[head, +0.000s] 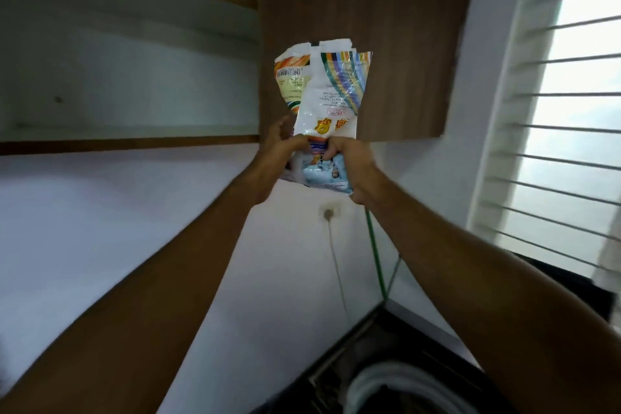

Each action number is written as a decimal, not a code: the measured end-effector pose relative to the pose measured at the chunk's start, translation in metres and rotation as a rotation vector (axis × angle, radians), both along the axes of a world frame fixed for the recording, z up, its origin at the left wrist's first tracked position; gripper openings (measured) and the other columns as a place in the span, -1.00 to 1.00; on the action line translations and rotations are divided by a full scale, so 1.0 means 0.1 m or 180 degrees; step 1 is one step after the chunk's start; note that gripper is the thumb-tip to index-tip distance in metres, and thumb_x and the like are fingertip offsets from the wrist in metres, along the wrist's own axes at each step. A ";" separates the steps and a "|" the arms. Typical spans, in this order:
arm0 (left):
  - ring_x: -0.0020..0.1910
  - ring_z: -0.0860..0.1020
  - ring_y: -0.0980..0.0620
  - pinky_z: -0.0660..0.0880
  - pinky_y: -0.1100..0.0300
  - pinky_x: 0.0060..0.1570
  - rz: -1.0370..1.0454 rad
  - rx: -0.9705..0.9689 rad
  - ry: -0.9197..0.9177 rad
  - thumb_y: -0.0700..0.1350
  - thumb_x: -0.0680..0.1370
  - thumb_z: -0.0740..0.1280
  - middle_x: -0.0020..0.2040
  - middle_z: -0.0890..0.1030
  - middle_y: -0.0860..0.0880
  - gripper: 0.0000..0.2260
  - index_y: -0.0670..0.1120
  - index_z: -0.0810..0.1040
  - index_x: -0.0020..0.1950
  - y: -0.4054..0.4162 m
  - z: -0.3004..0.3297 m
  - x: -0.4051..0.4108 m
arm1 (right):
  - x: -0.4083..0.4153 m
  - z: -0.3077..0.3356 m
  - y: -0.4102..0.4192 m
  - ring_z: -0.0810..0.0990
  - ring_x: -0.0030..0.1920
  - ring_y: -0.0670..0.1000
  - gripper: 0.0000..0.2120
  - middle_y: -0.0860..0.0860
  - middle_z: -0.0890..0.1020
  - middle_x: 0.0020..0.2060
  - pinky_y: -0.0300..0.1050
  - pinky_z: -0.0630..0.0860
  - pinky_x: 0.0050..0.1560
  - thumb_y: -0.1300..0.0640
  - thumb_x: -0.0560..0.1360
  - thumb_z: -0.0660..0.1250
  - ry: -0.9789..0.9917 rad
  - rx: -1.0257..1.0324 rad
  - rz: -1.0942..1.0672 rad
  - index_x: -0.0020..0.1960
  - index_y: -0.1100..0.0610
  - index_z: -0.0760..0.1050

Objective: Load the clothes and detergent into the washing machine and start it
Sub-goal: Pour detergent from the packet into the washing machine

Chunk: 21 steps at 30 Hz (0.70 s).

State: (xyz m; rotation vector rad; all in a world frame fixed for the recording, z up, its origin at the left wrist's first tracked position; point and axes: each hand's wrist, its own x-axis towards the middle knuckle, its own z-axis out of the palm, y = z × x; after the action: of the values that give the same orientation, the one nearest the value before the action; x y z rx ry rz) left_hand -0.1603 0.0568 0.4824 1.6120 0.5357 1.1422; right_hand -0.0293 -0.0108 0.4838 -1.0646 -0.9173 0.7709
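Both hands hold a detergent packet point(327, 104) up at arm's length, in front of a brown cupboard door point(363, 10) and high above the washer point(403, 386), whose round opening shows at the bottom edge. The left hand point(279, 151) curls round the packet's lower left side; the right hand point(349, 168) pinches the crumpled lower part, fingers closed on the film. So each grip is closed on the packet.

The packet looks like thin printed plastic film, soft and crinkly, with a torn, ragged top edge standing open. It seems light and partly emptied: the upper half is flat and floppy, while the bulk sits low, where the hands are. The film is probably slick, so a squeeze round the gathered lower part holds better than a pinch on the loose top. With the mouth open, any tilt would likely spill powder, so it is best kept upright until it is over the drum.

To the left are open shelves point(127, 54). To the right is a louvred window point(564, 131). A green hose point(376, 259) and a pale cord point(337, 265) run down the white wall toward the washer. Nothing lies between the packet and the drum, but the drop is long. Whether clothes are in the drum, I cannot tell.
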 end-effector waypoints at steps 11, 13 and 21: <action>0.16 0.64 -0.07 0.61 0.14 -0.04 -0.1725 -0.0130 0.0546 -0.15 0.46 0.48 0.22 0.65 -0.06 -0.47 -0.05 0.44 0.42 -1.11 -0.87 1.04 | 1.13 -0.94 -1.54 0.61 0.03 0.47 -0.19 0.43 0.61 0.04 0.41 0.47 0.20 0.23 -0.17 0.40 0.0154 -0.0615 -0.0668 0.10 0.39 0.53; 0.16 0.64 -0.08 0.60 0.16 -0.08 -0.1858 -0.0301 0.0528 -0.19 0.45 0.49 0.21 0.65 -0.07 -0.44 -0.06 0.43 0.43 -1.24 -1.08 1.23 | 1.29 -1.13 -1.77 0.60 0.05 0.47 -0.15 0.44 0.60 0.08 0.43 0.45 0.21 0.22 -0.19 0.42 0.0231 -0.0805 -0.0784 0.12 0.38 0.52; 0.13 0.65 -0.06 0.62 0.10 -0.07 -0.2279 -0.0559 0.0520 -0.31 0.36 0.53 0.17 0.67 -0.09 -0.41 -0.17 0.46 0.37 -1.57 -1.80 1.91 | 1.68 -1.76 -2.35 0.63 0.00 0.41 -0.32 0.39 0.63 -0.01 0.31 0.56 0.11 0.32 -0.14 0.38 0.0496 -0.1150 -0.1431 0.01 0.35 0.56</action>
State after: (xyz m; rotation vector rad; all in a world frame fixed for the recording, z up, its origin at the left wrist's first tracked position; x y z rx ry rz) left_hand 0.0305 -0.0998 0.3019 1.5577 0.1230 0.4210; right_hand 0.1390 -0.2460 0.3078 -1.4420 -0.3859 0.6399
